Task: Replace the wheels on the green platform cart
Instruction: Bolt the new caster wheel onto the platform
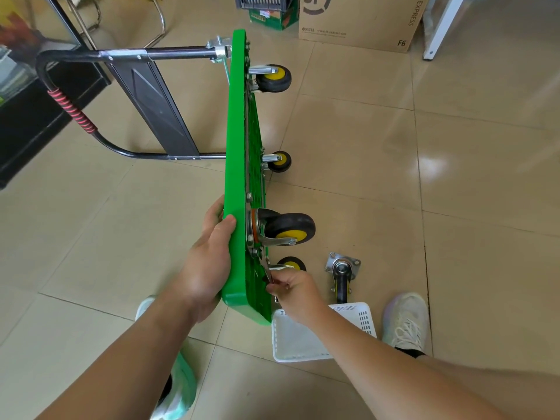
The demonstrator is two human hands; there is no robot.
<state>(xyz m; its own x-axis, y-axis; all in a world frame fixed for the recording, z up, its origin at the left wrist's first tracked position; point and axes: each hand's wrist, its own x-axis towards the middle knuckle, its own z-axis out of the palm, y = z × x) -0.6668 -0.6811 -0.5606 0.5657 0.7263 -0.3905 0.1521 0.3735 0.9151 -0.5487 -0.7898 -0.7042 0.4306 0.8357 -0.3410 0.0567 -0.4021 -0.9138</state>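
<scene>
The green platform cart (238,165) stands on its side edge on the tiled floor, underside facing right, black handle (75,95) out to the left. Its underside carries black casters with yellow hubs: one far (272,77), one mid (279,161), a large near one (288,228) and a lower one (291,264) partly behind my hand. My left hand (209,262) grips the cart's near top edge. My right hand (295,291) holds a metal wrench (268,269) against a bolt below the large caster. A loose caster (342,275) lies on the floor to the right.
A white perforated plastic basket (360,316) sits on the floor under my right forearm. My shoes (406,322) flank the cart's near end. A cardboard box (360,19) and a dark crate stand at the back; black furniture and a chair frame are at the left.
</scene>
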